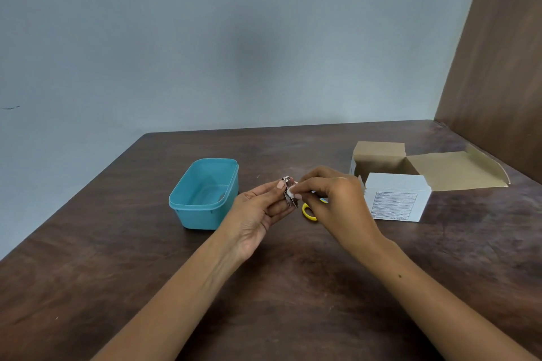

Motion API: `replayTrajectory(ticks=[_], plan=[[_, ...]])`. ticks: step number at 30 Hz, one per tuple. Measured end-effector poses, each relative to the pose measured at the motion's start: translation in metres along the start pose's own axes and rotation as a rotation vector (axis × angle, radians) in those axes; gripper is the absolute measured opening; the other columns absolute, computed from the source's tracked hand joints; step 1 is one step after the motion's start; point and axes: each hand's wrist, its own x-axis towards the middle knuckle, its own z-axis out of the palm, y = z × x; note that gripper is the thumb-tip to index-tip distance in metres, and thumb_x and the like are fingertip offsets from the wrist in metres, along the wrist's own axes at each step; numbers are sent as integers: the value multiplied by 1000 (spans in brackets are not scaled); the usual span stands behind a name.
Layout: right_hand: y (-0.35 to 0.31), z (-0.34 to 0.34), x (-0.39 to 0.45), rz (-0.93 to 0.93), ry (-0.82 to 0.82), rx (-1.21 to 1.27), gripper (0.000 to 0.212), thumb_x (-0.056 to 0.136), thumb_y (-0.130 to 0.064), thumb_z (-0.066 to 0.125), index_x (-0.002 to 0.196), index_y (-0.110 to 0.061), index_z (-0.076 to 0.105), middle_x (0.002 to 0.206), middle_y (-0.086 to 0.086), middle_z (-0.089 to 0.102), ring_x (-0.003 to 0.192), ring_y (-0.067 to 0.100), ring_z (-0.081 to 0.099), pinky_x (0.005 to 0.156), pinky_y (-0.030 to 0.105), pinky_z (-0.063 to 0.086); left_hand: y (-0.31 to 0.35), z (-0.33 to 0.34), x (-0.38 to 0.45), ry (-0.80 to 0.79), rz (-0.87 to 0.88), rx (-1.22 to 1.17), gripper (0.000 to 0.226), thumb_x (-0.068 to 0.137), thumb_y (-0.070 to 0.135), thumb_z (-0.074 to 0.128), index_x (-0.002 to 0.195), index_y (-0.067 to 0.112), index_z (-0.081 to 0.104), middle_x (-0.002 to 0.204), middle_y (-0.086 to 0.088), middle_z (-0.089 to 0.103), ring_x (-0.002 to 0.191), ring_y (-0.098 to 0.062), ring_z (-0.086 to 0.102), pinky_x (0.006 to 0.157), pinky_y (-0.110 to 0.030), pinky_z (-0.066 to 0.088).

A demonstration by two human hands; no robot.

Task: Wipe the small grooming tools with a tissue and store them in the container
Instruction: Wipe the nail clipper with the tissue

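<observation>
My left hand [258, 211] holds a small metal nail clipper [289, 195] upright between thumb and fingers, above the dark wooden table [146, 272]. My right hand [331, 199] pinches a small white tissue wad [291, 192] and presses it against the clipper. A teal plastic container [203, 193] stands open to the left of my hands, with a thin metal tool [222, 196] lying against its right inner wall. Yellow-handled scissors [309, 212] lie on the table, mostly hidden behind my right hand.
A white cardboard box [396, 196] with its flaps open stands to the right of my hands. A brown wooden panel [498, 67] rises at the far right. A grey-blue wall runs behind the table.
</observation>
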Motion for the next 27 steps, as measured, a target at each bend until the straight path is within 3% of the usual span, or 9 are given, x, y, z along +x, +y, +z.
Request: replayTrajectory(ticks=[3, 8, 13, 17, 20, 24, 27], plan=[[-1, 2, 0, 12, 53, -2, 19, 75, 2, 71, 85, -14, 76, 83, -1, 67, 73, 5, 60, 64, 13, 48, -1, 2, -1, 5, -11, -16, 16, 89, 5, 54, 94, 4, 69, 80, -10, 75, 70, -15, 73, 76, -28, 57], [0, 1, 1, -46, -45, -16, 18, 74, 0, 73, 83, -15, 76, 81, -1, 68, 73, 8, 62, 67, 7, 44, 1, 0, 0, 31, -2, -63, 15, 90, 4, 54, 95, 2, 68, 78, -9, 75, 69, -15, 73, 73, -27, 58], [4, -3, 1, -95, -140, -123, 17, 74, -1, 69, 80, -15, 76, 82, 1, 69, 73, 16, 66, 64, 25, 50, 5, -1, 1, 21, -5, -116, 18, 92, 4, 50, 98, -1, 65, 87, -16, 74, 76, -20, 73, 76, -31, 58], [5, -8, 2, -111, -171, -155, 19, 70, 2, 67, 78, -13, 76, 80, 1, 69, 70, 18, 65, 61, 23, 49, 5, -1, 1, -8, -23, -152, 18, 91, 6, 51, 101, 0, 65, 95, -17, 73, 83, -21, 73, 77, -35, 58], [8, -12, 5, -52, -85, -125, 19, 72, 4, 70, 78, -13, 75, 79, 1, 67, 69, 13, 62, 61, 24, 49, 3, -1, 1, 17, 45, -43, 20, 90, 10, 55, 106, 4, 66, 98, -14, 74, 86, -18, 73, 69, -30, 60], [6, -15, 8, 48, 66, 10, 15, 75, 2, 70, 78, -12, 74, 81, 2, 67, 76, 9, 59, 65, 6, 46, 1, -3, -1, 79, 173, 141, 22, 84, 7, 63, 105, 3, 67, 94, -14, 74, 86, -20, 73, 61, -24, 59], [3, -13, 7, 84, 90, 47, 12, 77, 1, 71, 79, -11, 73, 80, -2, 66, 80, 7, 59, 65, 2, 43, -1, -2, -2, 80, 232, 248, 25, 77, 3, 70, 102, 1, 68, 89, -12, 75, 84, -20, 73, 61, -21, 57]])
